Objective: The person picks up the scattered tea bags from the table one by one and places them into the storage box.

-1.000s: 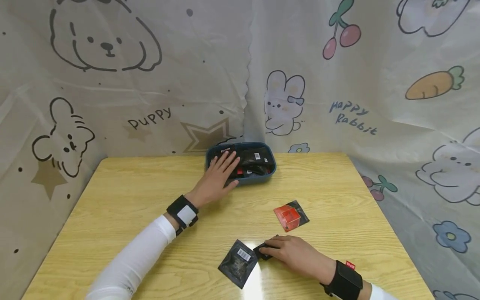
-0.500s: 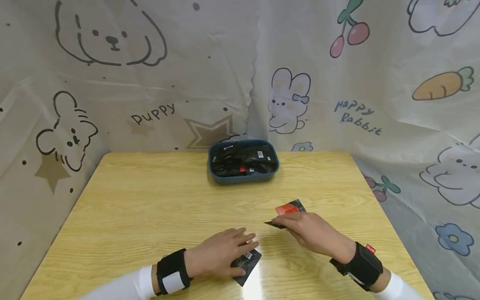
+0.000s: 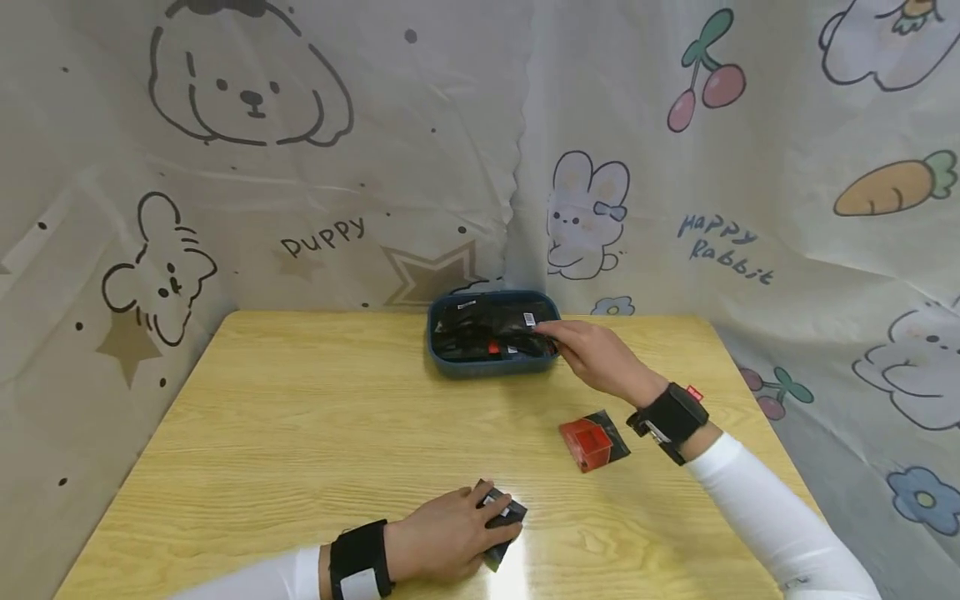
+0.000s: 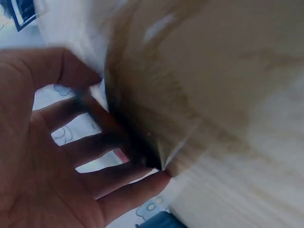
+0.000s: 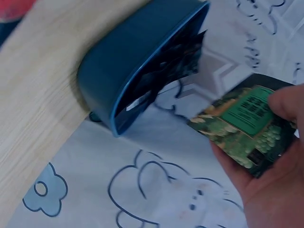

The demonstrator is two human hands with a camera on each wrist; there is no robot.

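My left hand point(image 3: 450, 533) grips a black sachet point(image 3: 513, 510) low over the front middle of the table, thumb on one edge and fingertips on the other. In the left wrist view that sachet is dark and blurred between thumb and fingers point(image 4: 118, 175). My right hand point(image 3: 600, 358) is at the right rim of a blue oval container point(image 3: 495, 367). Between its thumb and fingers it pinches a sachet point(image 5: 249, 111) with a green label and a picture of green grapes. The container holds several black sachets point(image 3: 480, 321).
A red and black sachet point(image 3: 588, 443) lies flat on the wooden table point(image 3: 322, 400), right of the middle. A cartoon-printed cloth point(image 3: 300, 183) hangs behind the table and along its sides. The container stands at the table's back edge.
My right hand has carried its sachet from the front, over the red sachet, to the container. My left hand has left the container, moved to the front and taken hold of the other black sachet.
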